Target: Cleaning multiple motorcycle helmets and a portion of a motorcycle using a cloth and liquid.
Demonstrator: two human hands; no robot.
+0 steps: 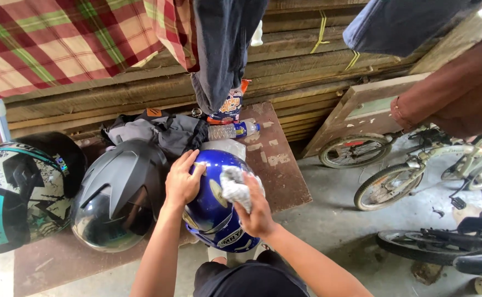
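The fingers of the right hand [256, 212] are seen clamped on a crumpled white cloth [235, 187], which is pressed against the top of a glossy blue helmet [211, 212]. The fingers of the left hand [181, 181] are laid flat and slightly apart on the helmet's left flank, with no grasp closed around anything. The blue helmet is thus held between both palms, directly beneath the fingers, at the near edge of a worn wooden board [279, 176].

Just beyond the left fingers, a matte grey helmet [117, 192] with a dark visor is found, touching the blue one. Further to that side, a black helmet with teal star markings [21, 192] is set on the same board. Past the fingertips, a grey bag [158, 132] is heaped, and a clear plastic water bottle [233, 130] is laid on its side near it.

Above, a red checked cloth [59, 38] and dark garments [222, 49] are hung before stacked planks. Well out from the right fingers, bicycles [417, 170] are parked on the concrete floor. Another person's arm [461, 93] is seen at the upper right.
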